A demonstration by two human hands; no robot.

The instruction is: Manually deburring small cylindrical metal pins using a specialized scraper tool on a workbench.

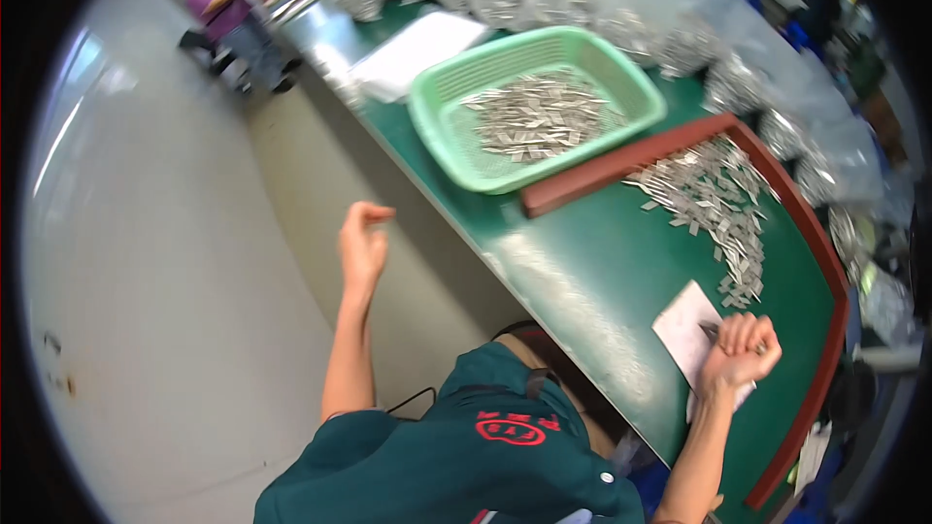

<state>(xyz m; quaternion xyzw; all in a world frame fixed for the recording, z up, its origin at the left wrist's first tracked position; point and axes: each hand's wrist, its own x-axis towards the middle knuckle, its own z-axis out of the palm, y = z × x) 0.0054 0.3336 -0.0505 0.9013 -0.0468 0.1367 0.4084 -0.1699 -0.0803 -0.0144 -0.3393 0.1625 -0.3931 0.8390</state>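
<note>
Near the right end of a long green tabletop (573, 243) lies a white pad (685, 325), set at a slant, with our right hand (744, 351) over its lower right part. The fingers of this hand are folded in toward the palm, nearly a fist. A small dark object (710, 329) shows just beside the fingers, above the pad; we cannot tell whether the hand pinches it or only hides part of it.

Just beyond the pad, we see a loose heap of small, flat, grey metal pieces (709, 194), spread in a curving band on the table. A reddish-brown rail (587, 179) borders the heap along its far side and runs down the right side of the table. Outside the rail's left end, close to it, stands a pale green plastic basket (454, 163), with more metal pieces (539, 118) scattered over its bottom. A white sheet (427, 50) lies to the left of the basket, and clear plastic bags (718, 12) with shiny contents line the table's far edge.

Our left hand (364, 245) is raised to the left of the table's near edge, well apart from the basket. Its fingers are bent and slightly blurred; we cannot tell if they pinch anything. At upper left, another person (225, 12) in a purple top and dark hat is at the table's far end.
</note>
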